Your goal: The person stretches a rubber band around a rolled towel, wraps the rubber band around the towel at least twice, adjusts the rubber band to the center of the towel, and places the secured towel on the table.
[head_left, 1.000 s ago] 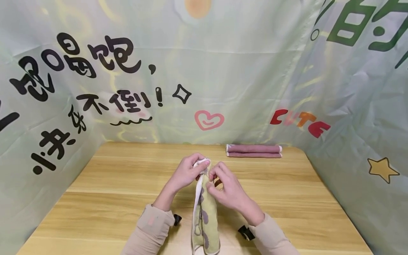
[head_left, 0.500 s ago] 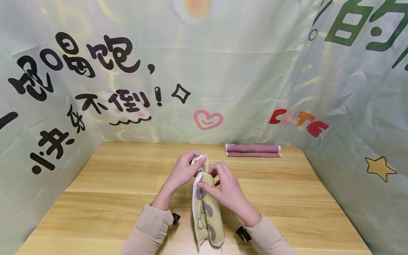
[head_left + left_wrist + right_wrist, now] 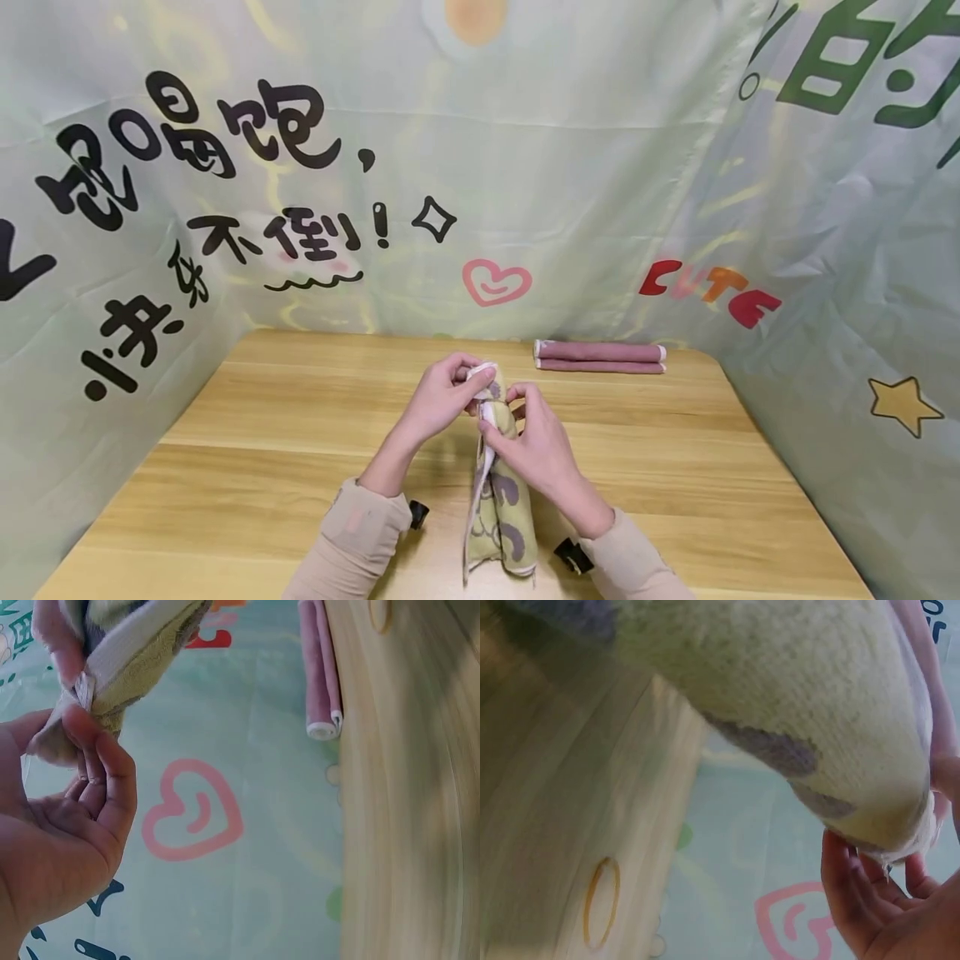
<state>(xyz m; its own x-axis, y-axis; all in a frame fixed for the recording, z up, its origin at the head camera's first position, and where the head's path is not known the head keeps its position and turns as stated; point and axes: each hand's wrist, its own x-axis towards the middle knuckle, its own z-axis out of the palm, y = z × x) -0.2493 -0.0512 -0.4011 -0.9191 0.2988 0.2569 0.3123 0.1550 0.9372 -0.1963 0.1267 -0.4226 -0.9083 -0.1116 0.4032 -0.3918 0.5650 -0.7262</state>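
Observation:
A yellow-green towel point(image 3: 510, 500) with purple patches and white edging hangs in front of me, rolled lengthwise from both sides. My left hand point(image 3: 442, 400) pinches its top end between thumb and fingers, where the cloth is bent over, as the left wrist view also shows at the gathered towel point(image 3: 97, 694). Just below, my right hand point(image 3: 536, 442) holds the roll with the thumb on the near face and fingers behind. In the right wrist view the towel point(image 3: 780, 712) fills the upper part, hiding some of the fingers.
A mauve rolled towel point(image 3: 600, 357) with white ends lies at the back right of the wooden table point(image 3: 300, 500). A thin yellow ring, like a rubber band point(image 3: 601, 904), lies on the table. Printed cloth walls point(image 3: 585, 208) stand around the back and sides.
The towel's hanging part has shifted slightly right and turned, its left flap now standing more edge-on. My right thumb has slid across its near face and back slightly right. The left hand keeps its pinch.

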